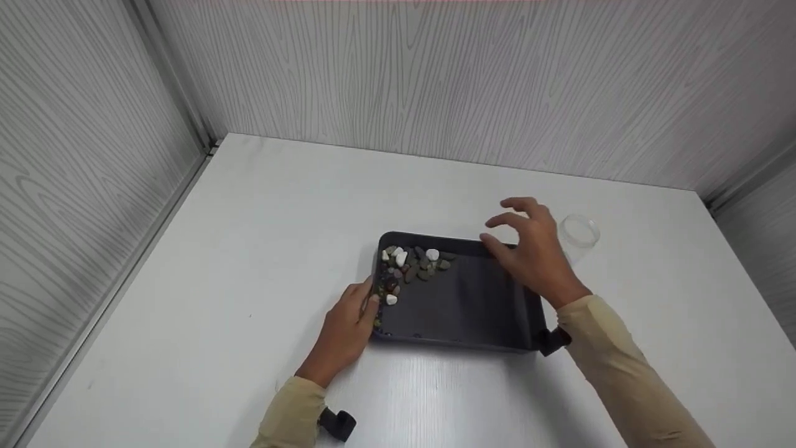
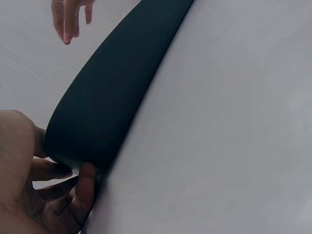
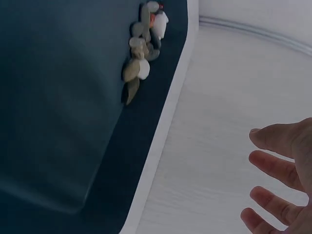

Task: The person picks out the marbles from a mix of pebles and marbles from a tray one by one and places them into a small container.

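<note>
The fingers of the left hand (image 1: 342, 330) are curled and grip the left end of the dark tray (image 1: 463, 305). Those of the right hand (image 1: 535, 258) are spread and slightly bent, near the tray's far wall. Inside the tray, stones (image 1: 410, 272) gather mostly along its left side and far-left corner. A transparent container (image 1: 579, 231) is on the white table (image 1: 280, 218), just beside the right hand.

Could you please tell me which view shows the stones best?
The head view, because it shows the most stones in the dark tray. The right wrist view shows only some, closer up; the left wrist view shows none.
</note>
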`<control>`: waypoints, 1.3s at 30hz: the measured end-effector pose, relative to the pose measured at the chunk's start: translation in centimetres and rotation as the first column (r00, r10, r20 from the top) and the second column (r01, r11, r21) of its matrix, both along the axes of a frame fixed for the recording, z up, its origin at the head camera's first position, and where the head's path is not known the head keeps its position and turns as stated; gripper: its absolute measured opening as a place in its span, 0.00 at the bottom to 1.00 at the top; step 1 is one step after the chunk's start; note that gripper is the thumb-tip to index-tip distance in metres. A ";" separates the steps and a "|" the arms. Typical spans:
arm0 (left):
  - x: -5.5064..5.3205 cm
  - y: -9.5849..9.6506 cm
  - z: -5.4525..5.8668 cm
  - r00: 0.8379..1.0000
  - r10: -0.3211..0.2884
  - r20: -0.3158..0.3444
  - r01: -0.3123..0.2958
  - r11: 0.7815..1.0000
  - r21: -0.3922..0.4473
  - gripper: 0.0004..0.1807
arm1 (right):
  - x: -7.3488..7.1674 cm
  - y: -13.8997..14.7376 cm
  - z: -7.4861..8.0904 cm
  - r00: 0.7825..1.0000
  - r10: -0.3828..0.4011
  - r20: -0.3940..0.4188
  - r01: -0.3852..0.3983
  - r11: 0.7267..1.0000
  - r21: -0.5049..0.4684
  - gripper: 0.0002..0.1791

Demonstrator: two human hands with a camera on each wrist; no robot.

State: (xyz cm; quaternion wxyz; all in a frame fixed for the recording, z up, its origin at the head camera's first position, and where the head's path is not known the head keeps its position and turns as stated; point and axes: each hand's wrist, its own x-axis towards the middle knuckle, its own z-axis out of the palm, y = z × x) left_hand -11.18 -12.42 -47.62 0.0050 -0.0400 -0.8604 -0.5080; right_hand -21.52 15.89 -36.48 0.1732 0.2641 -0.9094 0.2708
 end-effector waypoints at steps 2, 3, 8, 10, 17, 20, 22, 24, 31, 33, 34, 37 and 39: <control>0.0 0.1 0.0 1.000 0.002 -0.008 -0.002 1.000 -0.002 0.29 | 0.5 -1.3 -0.2 0.999 0.035 0.017 -0.035 0.999 0.018 0.10; -0.1 0.1 0.0 1.000 0.002 -0.010 -0.002 1.000 -0.003 0.29 | 0.7 -1.9 -0.4 0.998 0.051 0.025 -0.052 0.998 0.027 0.10; -0.2 0.2 0.1 1.000 0.002 -0.018 -0.002 1.000 -0.007 0.28 | 2.0 -4.7 -1.4 0.991 0.128 0.043 -0.132 0.988 0.082 0.08; -0.2 0.2 0.1 1.000 0.002 -0.018 -0.002 1.000 -0.008 0.28 | 2.5 -5.6 -1.9 0.986 0.160 0.043 -0.163 0.981 0.106 0.07; -0.2 0.0 -0.1 0.999 0.007 -0.041 -0.008 1.000 -0.022 0.27 | 4.0 -8.4 -3.8 0.959 0.279 0.038 -0.281 0.939 0.196 0.06; -0.2 0.0 -0.1 0.999 0.009 -0.040 -0.010 1.000 -0.024 0.27 | 4.6 -9.3 -4.4 0.946 0.315 0.080 -0.325 0.918 0.225 0.06; -0.2 -0.1 0.0 0.999 0.010 -0.034 -0.011 1.000 -0.022 0.27 | 4.9 -9.8 -4.7 0.934 0.335 0.123 -0.355 0.904 0.238 0.06; -0.2 -0.1 0.0 0.999 0.010 -0.036 -0.010 1.000 -0.018 0.27 | 5.1 -10.1 -4.9 0.924 0.346 0.163 -0.378 0.891 0.252 0.07; 0.0 0.0 0.0 0.999 0.018 -0.040 -0.020 0.999 -0.029 0.27 | 5.4 -11.0 -5.1 0.899 0.345 0.269 -0.419 0.857 0.301 0.09; 0.0 0.0 0.0 0.999 0.019 -0.036 -0.020 0.999 -0.031 0.27 | 5.5 -11.1 -5.2 0.893 0.346 0.288 -0.428 0.852 0.302 0.08; 0.0 0.0 0.0 0.999 0.020 -0.036 -0.021 0.999 -0.031 0.27 | 5.5 -11.2 -5.3 0.890 0.348 0.295 -0.432 0.851 0.300 0.07; 0.0 0.0 -0.1 0.999 0.016 -0.043 -0.018 0.999 -0.033 0.27 | 5.4 -11.3 -5.6 0.883 0.348 0.315 -0.439 0.851 0.290 0.05; 0.0 0.0 -0.2 0.999 0.014 -0.048 -0.016 0.999 -0.033 0.27 | 5.4 -11.4 -5.7 0.879 0.350 0.324 -0.443 0.851 0.282 0.05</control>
